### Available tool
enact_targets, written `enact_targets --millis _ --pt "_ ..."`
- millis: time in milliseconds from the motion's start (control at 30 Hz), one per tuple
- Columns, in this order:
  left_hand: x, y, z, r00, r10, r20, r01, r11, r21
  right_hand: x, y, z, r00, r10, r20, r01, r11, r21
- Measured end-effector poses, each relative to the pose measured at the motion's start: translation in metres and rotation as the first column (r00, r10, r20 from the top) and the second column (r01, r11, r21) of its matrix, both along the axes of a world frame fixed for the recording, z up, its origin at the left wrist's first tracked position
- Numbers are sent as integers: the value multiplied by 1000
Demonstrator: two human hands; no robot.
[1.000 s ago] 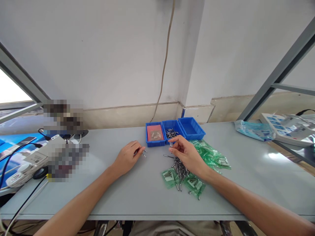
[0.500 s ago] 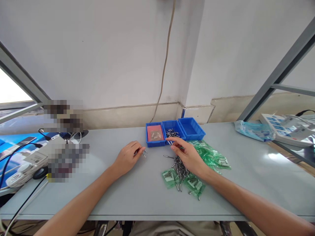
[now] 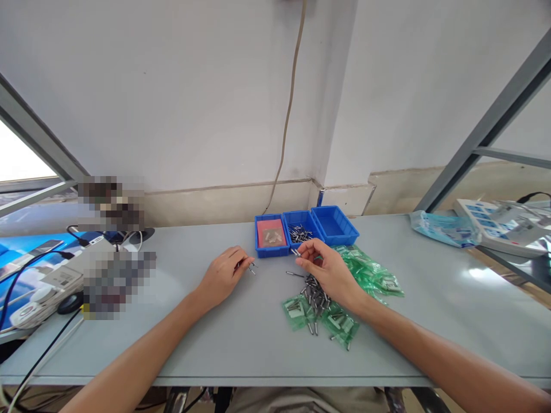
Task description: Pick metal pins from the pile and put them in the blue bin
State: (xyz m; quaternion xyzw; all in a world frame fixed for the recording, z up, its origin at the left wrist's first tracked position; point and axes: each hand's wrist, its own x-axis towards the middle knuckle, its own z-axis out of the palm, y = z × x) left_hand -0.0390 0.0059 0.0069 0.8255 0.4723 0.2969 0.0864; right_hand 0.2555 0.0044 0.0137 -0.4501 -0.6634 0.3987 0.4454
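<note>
My left hand rests on the grey table with its fingers curled, pinching a few small metal pins that stick out at the fingertips. My right hand hovers just in front of the blue trays, its fingers closed on a metal pin. Under and behind the right hand lies a loose pile of metal pins on green plastic bags. One single pin lies between the hands. The middle blue tray holds more pins.
The left blue tray holds a red pad, and the right blue tray has nothing in it. More green bags lie right of my hand. Power strips and cables crowd the left end; a blue packet and a power strip lie far right.
My right hand dipped toward the middle tray's front edge, then drew back a little and curled its fingers round a pin. My left hand has stayed where it was.
</note>
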Motion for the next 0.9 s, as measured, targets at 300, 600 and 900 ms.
enact_targets --millis 300,600,900 --pt "0 0 0 1000 3 -7 -3 1000 0 0 1 -1 1000 19 -13 -18 999 30" --pt "0 -1 0 1000 -2 -7 2 1000 -10 0 0 0 999 39 -10 -39 999 9" --pt "1 -2 2 1000 -5 -17 5 1000 -25 -2 2 0 990 60 -130 -78 987 -142"
